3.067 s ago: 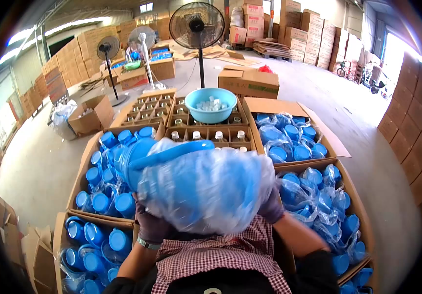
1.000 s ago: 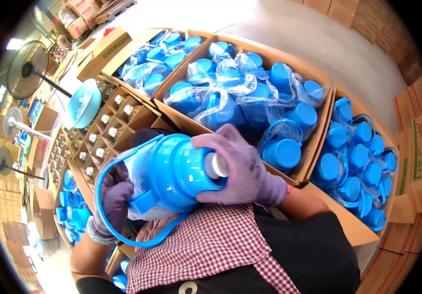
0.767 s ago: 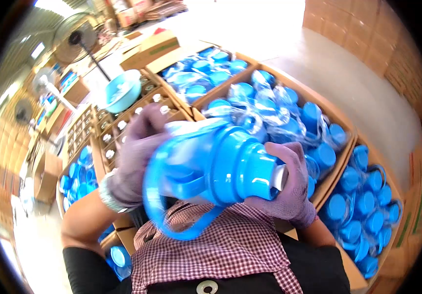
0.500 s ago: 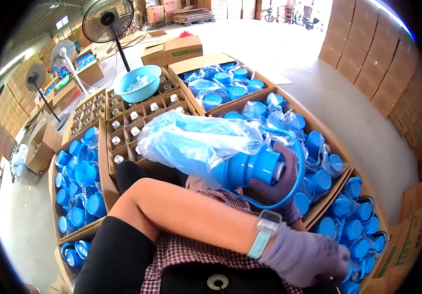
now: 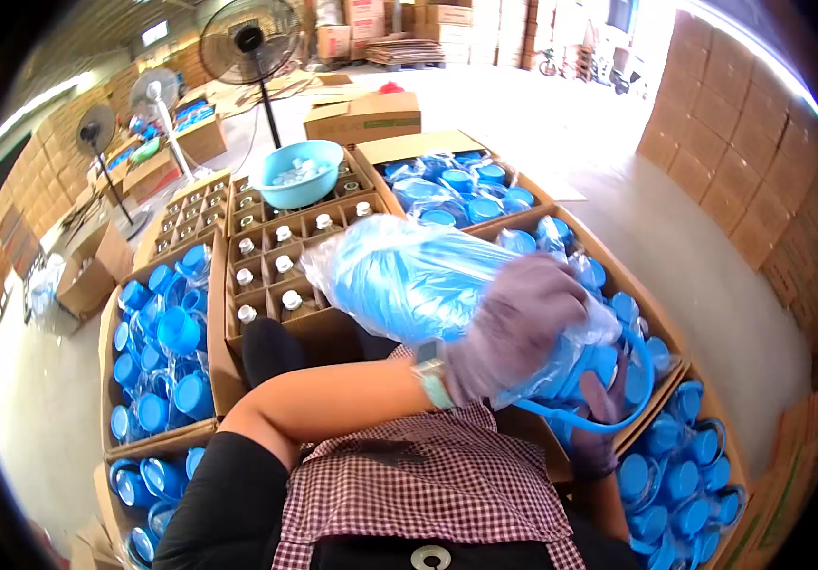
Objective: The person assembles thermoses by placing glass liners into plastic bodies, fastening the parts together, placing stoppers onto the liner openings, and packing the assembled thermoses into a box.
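A large blue thermos flask [image 5: 414, 285] lies slantwise across my lap, inside a clear plastic bag [image 5: 328, 261]. Its curved blue handle [image 5: 642, 394] sticks out of the bag at the right. My left hand [image 5: 523, 318], in a grey-purple glove, reaches across with fingers curled on the bag near the flask's handle end. Beneath that end, my right hand [image 5: 601, 404], gloved the same way, holds the flask; part of it is hidden by the handle and flask.
White-topped bottles stand in a divided carton [image 5: 228, 318] ahead. On the cartons sits a light-blue basin [image 5: 300, 188] of small white pieces. Open cartons of blue cups [image 5: 179, 331] flank me. Beyond are a black fan [image 5: 249, 38] and stacked boxes [image 5: 727, 114] at right.
My left hand has moved up from the lower right onto the bag. The bag now covers more of the flask's handle end. My right hand has shifted down and right; the view has turned slightly.
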A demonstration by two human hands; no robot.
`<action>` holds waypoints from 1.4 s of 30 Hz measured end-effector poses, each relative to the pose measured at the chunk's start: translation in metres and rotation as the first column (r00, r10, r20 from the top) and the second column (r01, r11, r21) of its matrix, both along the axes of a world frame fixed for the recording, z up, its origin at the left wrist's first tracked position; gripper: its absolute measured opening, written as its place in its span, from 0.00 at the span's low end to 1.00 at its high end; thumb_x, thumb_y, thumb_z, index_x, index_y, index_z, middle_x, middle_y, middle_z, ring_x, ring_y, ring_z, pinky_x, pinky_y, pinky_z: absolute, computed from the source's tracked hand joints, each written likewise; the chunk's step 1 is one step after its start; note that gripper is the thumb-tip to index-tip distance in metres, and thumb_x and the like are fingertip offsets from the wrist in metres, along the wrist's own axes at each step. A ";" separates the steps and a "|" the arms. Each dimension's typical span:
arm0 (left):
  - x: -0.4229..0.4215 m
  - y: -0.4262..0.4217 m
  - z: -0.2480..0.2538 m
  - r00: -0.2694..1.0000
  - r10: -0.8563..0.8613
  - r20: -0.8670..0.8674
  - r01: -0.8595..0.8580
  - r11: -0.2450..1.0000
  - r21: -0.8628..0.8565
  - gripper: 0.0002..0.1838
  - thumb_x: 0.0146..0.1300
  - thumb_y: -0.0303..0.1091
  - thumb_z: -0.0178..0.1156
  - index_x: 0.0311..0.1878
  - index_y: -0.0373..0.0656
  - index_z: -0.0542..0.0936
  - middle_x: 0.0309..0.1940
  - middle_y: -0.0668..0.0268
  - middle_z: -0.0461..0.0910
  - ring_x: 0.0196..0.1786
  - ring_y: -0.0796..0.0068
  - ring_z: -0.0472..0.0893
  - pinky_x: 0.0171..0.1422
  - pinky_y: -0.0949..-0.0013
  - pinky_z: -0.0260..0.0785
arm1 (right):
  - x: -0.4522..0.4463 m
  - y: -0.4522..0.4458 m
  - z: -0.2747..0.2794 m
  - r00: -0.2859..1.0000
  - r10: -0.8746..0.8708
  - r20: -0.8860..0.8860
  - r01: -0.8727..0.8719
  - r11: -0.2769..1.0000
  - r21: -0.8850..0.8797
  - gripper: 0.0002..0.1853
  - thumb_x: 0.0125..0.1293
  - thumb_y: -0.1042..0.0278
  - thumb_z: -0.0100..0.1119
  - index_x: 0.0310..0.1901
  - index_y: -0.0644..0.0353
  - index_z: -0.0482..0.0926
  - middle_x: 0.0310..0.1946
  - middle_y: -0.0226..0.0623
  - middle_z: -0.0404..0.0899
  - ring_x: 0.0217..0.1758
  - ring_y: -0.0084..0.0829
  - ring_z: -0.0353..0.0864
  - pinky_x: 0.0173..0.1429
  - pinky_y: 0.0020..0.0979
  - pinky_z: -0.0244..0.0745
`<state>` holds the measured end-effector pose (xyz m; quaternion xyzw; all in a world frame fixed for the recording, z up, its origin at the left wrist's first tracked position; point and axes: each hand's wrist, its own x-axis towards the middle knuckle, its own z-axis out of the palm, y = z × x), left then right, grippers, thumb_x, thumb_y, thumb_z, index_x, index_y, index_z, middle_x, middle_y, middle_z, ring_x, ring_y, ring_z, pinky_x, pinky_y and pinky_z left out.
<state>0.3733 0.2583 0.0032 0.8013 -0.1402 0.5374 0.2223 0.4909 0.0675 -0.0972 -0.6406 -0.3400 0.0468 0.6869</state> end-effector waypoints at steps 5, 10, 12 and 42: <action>-0.005 -0.021 -0.027 0.924 -0.183 -0.336 0.222 0.972 0.081 0.08 0.54 0.32 0.67 0.38 0.52 0.82 0.42 0.67 0.81 0.50 0.58 0.83 0.61 0.53 0.72 | -0.020 0.010 -0.035 0.965 0.199 -0.170 -0.203 0.979 -0.001 0.46 0.57 0.38 0.76 0.69 0.58 0.70 0.67 0.46 0.72 0.69 0.44 0.72 0.75 0.45 0.66; -0.038 -0.009 -0.029 0.802 -0.252 -0.542 0.351 0.932 0.086 0.20 0.56 0.31 0.67 0.54 0.53 0.85 0.52 0.66 0.80 0.60 0.57 0.79 0.66 0.51 0.69 | -0.028 0.007 -0.061 0.909 0.302 -0.288 -0.323 0.946 -0.026 0.46 0.57 0.40 0.76 0.71 0.57 0.68 0.68 0.46 0.71 0.70 0.44 0.72 0.76 0.46 0.66; -0.066 0.005 -0.013 0.810 -0.207 -0.549 0.348 0.922 0.167 0.26 0.56 0.32 0.67 0.61 0.53 0.82 0.59 0.60 0.78 0.66 0.54 0.76 0.71 0.48 0.67 | -0.027 0.009 -0.069 0.885 0.330 -0.327 -0.358 0.933 -0.027 0.46 0.57 0.41 0.76 0.71 0.57 0.67 0.68 0.46 0.71 0.70 0.45 0.71 0.76 0.46 0.66; -0.248 0.129 -0.163 0.653 0.657 -0.378 -0.737 0.665 -0.118 0.15 0.65 0.51 0.71 0.34 0.50 0.81 0.65 0.55 0.79 0.80 0.37 0.61 0.80 0.37 0.53 | -0.009 0.067 -0.109 0.728 0.435 -0.529 -0.582 0.801 -0.142 0.53 0.57 0.57 0.78 0.79 0.51 0.55 0.72 0.46 0.67 0.74 0.47 0.69 0.78 0.49 0.66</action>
